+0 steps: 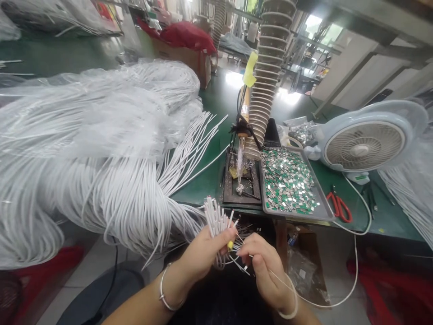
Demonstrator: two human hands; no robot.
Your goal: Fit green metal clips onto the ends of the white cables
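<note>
My left hand (pixel 211 248) is closed around a bunch of white cables (pixel 214 216), whose cut ends point up, some with reddish tips. A small yellow piece (pixel 230 245) shows just below my left thumb. Close by on the right, my right hand (pixel 265 266) has its fingers curled in a pinch. A thin white cable runs across that hand and past its fingertips; the exact grip is partly hidden. More loose cable ends (pixel 241 266) hang between the two hands. At the left, a large bundle of white cables (pixel 128 194) lies over the table edge.
A soldering iron (pixel 241 158) hangs over a dark stand (pixel 230 192), beside a ribbed exhaust hose (pixel 270 58). Right of it are a grey tray (pixel 323 205) of small green-and-silver boards, red-handled cutters (pixel 343 210) and a fan (pixel 365 140). Plastic wrap (pixel 125 117) covers part of the bundle.
</note>
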